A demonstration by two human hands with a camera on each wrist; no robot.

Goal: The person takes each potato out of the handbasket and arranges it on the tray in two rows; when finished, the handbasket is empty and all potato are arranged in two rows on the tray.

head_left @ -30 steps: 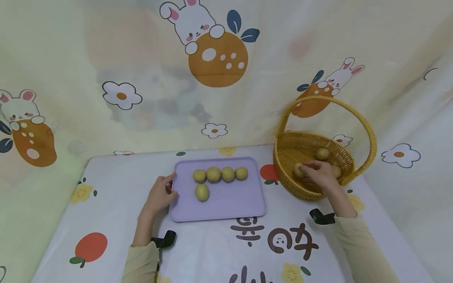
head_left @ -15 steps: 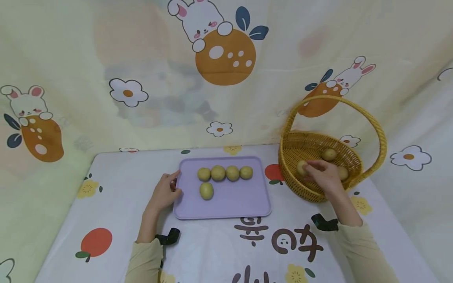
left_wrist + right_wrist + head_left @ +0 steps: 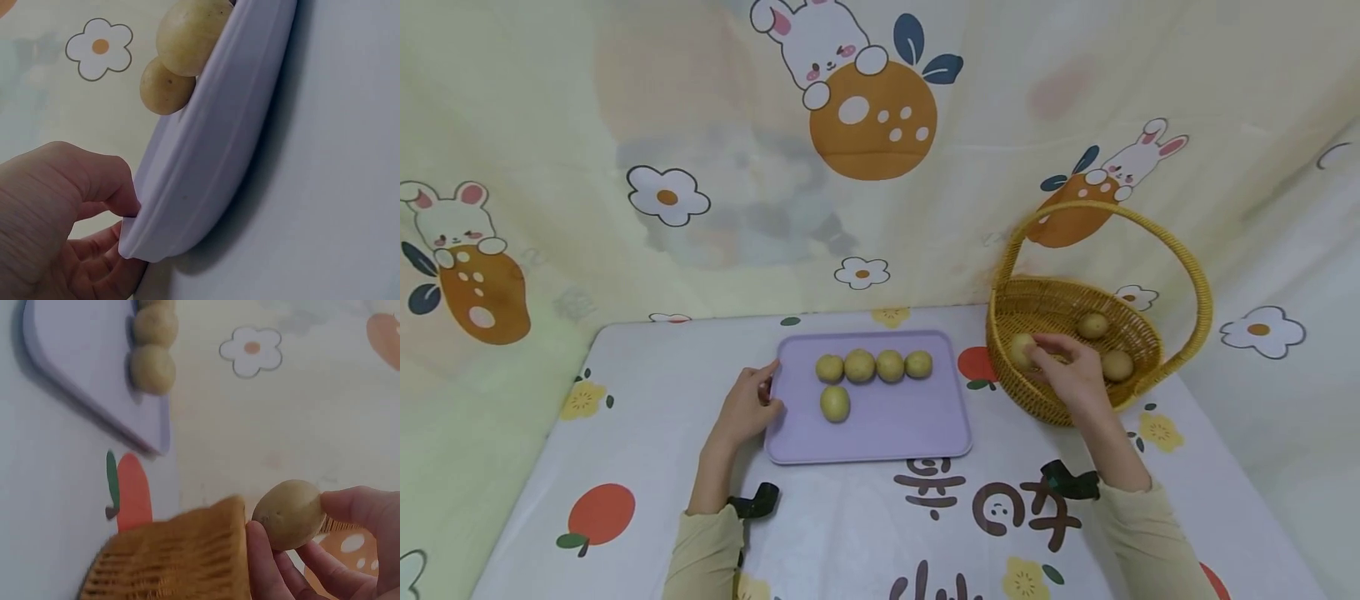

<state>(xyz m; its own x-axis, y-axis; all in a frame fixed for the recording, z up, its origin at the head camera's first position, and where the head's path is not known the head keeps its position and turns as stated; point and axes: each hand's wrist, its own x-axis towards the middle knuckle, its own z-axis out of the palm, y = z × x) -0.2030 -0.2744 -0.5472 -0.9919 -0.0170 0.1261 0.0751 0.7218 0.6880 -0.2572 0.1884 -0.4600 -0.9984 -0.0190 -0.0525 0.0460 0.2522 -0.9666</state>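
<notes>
In my right hand [image 3: 1070, 372], thumb and fingertips pinch a small round potato [image 3: 289, 514] just over the left rim of the wicker basket [image 3: 1037, 406]. Two other potatoes, one at the back [image 3: 1092, 325] and one at the right [image 3: 1117, 365], lie inside the basket. My left hand [image 3: 747, 406] grips the left edge of a lilac tray [image 3: 902, 429], thumb and fingers on its rim in the left wrist view. Several potatoes stand in a row along the tray's back half, and a single potato [image 3: 835, 403] sits in front of the row's left end.
A tall arched handle [image 3: 1202, 292] rises over the basket. Behind the table hangs a patterned curtain [image 3: 737, 275]. The white printed tablecloth [image 3: 647, 433] spreads around the tray, with a printed red apple [image 3: 977, 364] between tray and basket.
My right hand has lifted the potato from inside the basket and moved it left toward the rim, uncovering the potato at the right. My left hand stays on the tray's edge.
</notes>
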